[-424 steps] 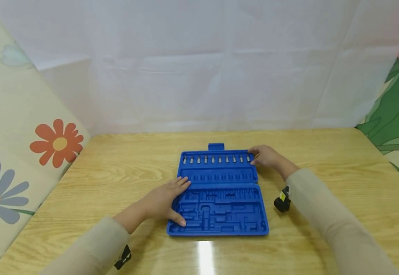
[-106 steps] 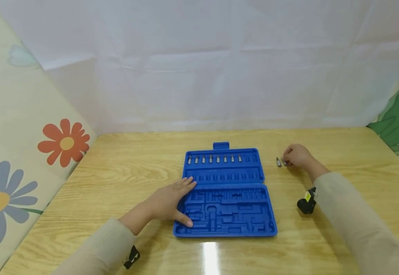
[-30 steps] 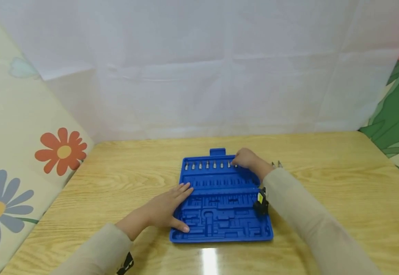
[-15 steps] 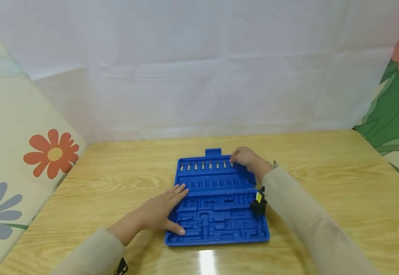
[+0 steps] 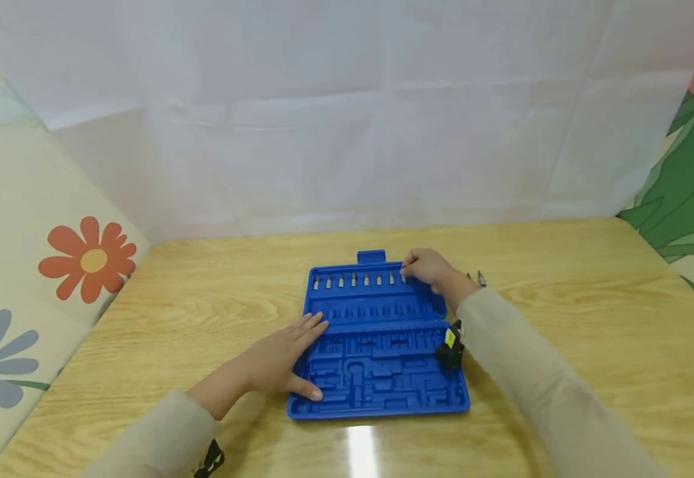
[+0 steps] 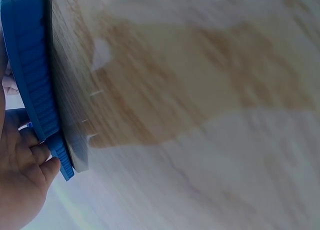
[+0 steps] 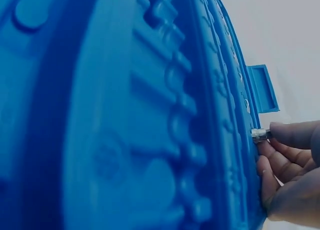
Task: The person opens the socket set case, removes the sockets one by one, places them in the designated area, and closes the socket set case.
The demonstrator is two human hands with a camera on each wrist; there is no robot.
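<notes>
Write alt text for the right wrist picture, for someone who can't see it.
A right hand pinches a small metal bit at the edge of an open blue case, near its latch. The molded case fills most of the picture, with a pale background at the upper right.

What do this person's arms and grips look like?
The left sleeve and right sleeve are plain beige. Left wrist camera and right wrist camera are black, the latter with a yellow patch. Left grip and right grip are ungloved.
</notes>
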